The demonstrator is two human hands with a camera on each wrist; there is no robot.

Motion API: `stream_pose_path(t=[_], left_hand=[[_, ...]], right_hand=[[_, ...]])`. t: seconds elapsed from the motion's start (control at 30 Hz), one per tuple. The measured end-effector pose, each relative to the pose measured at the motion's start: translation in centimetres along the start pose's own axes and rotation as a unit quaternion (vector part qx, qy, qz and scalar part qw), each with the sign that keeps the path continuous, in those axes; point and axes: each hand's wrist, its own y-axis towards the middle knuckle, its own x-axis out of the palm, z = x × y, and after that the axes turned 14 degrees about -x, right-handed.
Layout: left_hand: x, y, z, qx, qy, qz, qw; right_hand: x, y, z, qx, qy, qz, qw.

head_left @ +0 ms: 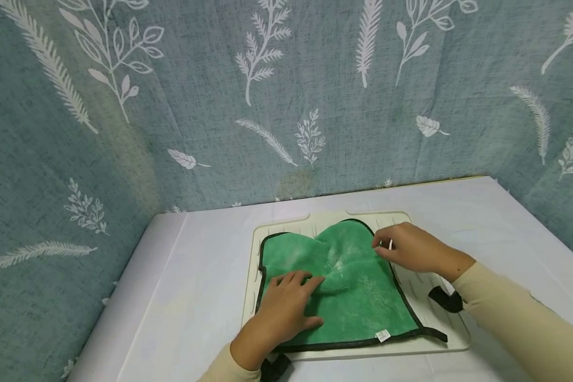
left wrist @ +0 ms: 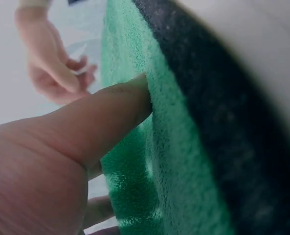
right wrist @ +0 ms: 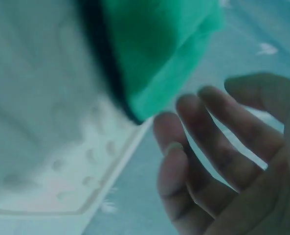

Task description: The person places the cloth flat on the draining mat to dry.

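Observation:
A green plush cloth [head_left: 358, 297] with black edging lies rumpled over a cream tray [head_left: 451, 334]. Its upper part bulges in soft folds, and a small white tag [head_left: 383, 335] sits at the lower edge. My left hand [head_left: 288, 305] rests on the cloth's left side with fingers spread; in the left wrist view the thumb [left wrist: 110, 115] touches the green pile. Beside the cloth's upper right edge is my right hand [head_left: 410, 246], its fingers loosely bent. The right wrist view shows nothing held between those fingers [right wrist: 223, 147], close to a corner of the cloth [right wrist: 154, 63].
A white table [head_left: 196, 276] bears the tray. Blue-grey fabric with white leaf prints [head_left: 210, 132] hangs behind the table and at both sides. The tray's ridged surface shows past the cloth's right edge. A black strap end [head_left: 445, 300] hangs at the right wrist.

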Motion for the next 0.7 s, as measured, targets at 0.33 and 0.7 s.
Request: stream_pose_path(t=[0.33, 0.7], left_hand=[[0.0, -0.1, -0.3, -0.003, 0.006, 0.002, 1.0000], [0.1, -0.1, 0.0, -0.001, 0.000, -0.001, 1.0000]], right_hand=[[0.8, 4.3, 4.0, 0.051, 0.011, 0.029, 0.998], [1.2, 5.7, 5.8, 0.120, 0.050, 0.012, 0.991]])
